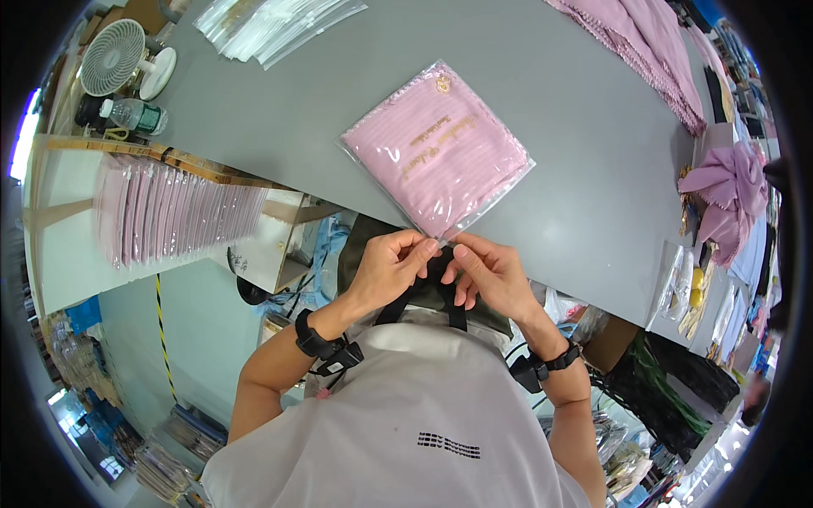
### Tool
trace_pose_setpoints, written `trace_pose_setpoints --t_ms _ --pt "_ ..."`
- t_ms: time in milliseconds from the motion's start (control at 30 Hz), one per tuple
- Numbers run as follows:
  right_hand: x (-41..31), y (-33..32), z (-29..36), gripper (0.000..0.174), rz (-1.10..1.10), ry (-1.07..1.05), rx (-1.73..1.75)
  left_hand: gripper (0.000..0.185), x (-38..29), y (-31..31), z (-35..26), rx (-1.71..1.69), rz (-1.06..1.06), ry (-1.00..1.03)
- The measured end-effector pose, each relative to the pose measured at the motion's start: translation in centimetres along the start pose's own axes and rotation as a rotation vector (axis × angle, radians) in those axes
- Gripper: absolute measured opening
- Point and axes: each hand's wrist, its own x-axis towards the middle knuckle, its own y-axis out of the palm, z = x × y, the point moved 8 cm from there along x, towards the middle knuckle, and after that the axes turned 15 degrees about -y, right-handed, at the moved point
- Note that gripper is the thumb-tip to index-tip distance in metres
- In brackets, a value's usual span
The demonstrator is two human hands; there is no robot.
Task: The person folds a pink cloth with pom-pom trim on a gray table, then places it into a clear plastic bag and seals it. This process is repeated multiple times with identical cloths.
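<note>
A folded pink fabric piece (pixel 419 152) with a scalloped edge lies inside a clear plastic bag (pixel 508 176) on the grey table. Gold lettering and a small gold emblem show on the bag's face. The bag is turned so that one corner points towards me, at the table's front edge. My left hand (pixel 400 260) pinches that near corner between thumb and forefinger. Close beside it, my right hand (pixel 486 270) grips the same corner from the other side. Both thumbs partly hide the corner.
Clear plastic bags (pixel 273 25) lie stacked at the far left, near a white fan (pixel 114 57) and a water bottle (pixel 136 116). Several bagged pink pieces (pixel 181 213) stand in a row in a box at left. Loose pink fabric (pixel 648 51) lies far right on the grey table (pixel 584 190).
</note>
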Motion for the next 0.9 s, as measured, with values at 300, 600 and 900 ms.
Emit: trace_pose_setpoints --t_ms 300,600,900 --pt "-0.3 -2.6 0.1 0.027 -0.218 -0.009 -0.319 0.038 0.1 2.4 0.5 -0.157 0.065 -0.043" --pt "0.0 -2.1 0.5 0.025 -0.251 -0.039 -0.251 0.026 0.7 4.1 0.2 -0.399 0.11 -0.077" --pt "0.9 -1.3 0.1 0.025 -0.193 -0.008 -0.159 0.019 0.0 3.0 1.3 -0.401 -0.034 -0.032"
